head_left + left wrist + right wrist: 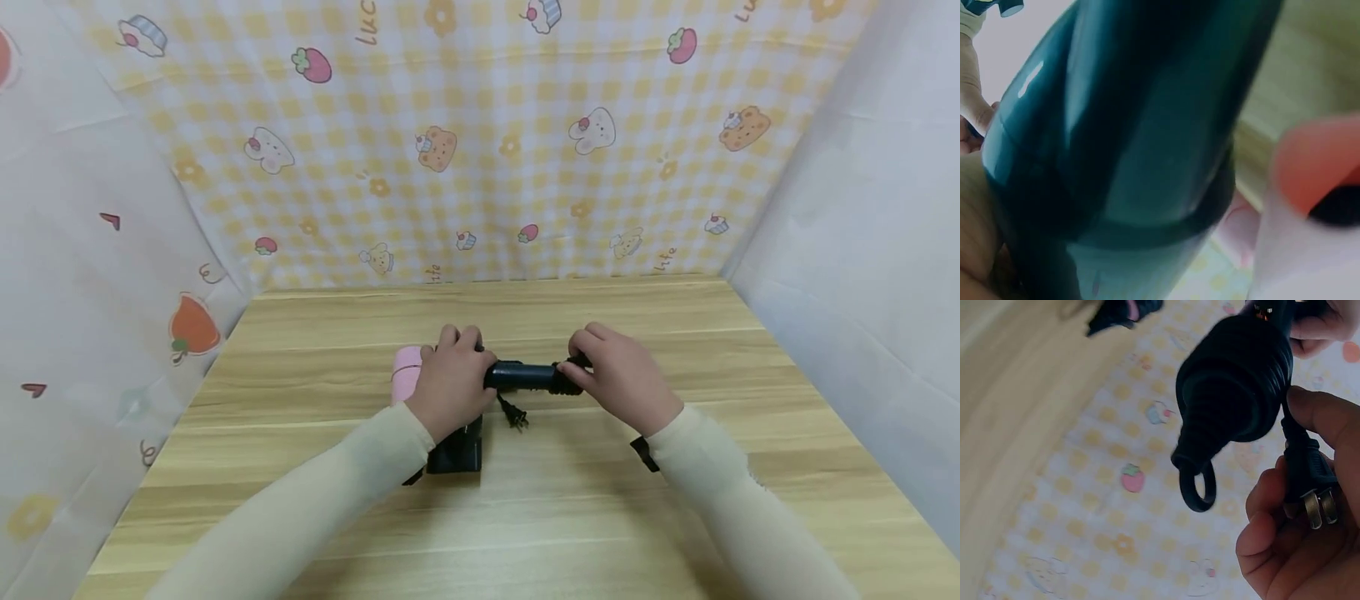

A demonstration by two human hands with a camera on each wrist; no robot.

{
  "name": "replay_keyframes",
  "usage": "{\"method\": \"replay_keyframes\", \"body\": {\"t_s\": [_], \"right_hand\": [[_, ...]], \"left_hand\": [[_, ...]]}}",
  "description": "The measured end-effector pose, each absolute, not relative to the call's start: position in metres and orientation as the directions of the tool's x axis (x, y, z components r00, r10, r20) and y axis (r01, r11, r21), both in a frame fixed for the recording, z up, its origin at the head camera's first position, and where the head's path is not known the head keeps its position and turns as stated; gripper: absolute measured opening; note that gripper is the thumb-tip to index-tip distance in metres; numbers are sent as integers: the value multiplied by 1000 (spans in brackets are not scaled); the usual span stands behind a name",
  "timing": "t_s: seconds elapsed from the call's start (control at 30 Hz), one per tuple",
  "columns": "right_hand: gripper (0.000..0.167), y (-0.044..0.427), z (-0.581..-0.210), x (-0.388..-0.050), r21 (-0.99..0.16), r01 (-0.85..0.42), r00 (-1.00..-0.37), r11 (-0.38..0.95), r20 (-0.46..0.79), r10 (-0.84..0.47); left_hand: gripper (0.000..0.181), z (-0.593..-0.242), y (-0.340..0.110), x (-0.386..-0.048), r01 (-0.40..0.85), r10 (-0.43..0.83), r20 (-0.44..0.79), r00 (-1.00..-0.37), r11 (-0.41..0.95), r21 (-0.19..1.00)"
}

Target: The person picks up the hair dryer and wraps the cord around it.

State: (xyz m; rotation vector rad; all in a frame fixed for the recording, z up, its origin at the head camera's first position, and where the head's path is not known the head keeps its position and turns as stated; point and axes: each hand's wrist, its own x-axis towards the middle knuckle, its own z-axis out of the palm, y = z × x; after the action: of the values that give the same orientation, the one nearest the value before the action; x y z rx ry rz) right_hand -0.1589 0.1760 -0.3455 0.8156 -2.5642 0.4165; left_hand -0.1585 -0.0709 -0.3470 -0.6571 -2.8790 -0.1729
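Observation:
My left hand (452, 379) grips a dark teal hair dryer (528, 376) around its body, with the handle pointing right. In the left wrist view the dryer's glossy body fills the middle. Black cord (1238, 375) is wound round the handle's end, where a hanging loop (1199, 490) sticks out. My right hand (624, 375) is beside that end. Its thumb and curled fingers pinch a black two-pin plug (1305, 465), seen in the right wrist view. The dryer's black front part (455, 454) shows below my left hand.
A pink cylindrical thing (406, 372) stands just left of my left hand, mostly hidden by it. A second black plug (514, 414) lies on the wooden table (585, 517) below the handle. A yellow checked cloth (510, 100) hangs behind, with pale walls on both sides.

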Motion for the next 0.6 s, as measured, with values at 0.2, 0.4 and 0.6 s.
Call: {"method": "replay_keyframes", "body": {"t_s": [0.2, 0.4, 0.6], "right_hand": [[23, 176, -367, -162, -177, -563, -789, 807, 406, -462], [26, 168, -382, -165, -207, -523, -828, 827, 353, -435], [16, 160, -396, -166, -229, -506, -851, 832, 287, -439]], "left_hand": [[26, -359, -63, -164, 396, 391, 76, -917, 915, 72], [22, -365, -59, -165, 353, 352, 33, -935, 935, 27], [35, -364, -53, -170, 300, 301, 5, -953, 951, -81]]}}
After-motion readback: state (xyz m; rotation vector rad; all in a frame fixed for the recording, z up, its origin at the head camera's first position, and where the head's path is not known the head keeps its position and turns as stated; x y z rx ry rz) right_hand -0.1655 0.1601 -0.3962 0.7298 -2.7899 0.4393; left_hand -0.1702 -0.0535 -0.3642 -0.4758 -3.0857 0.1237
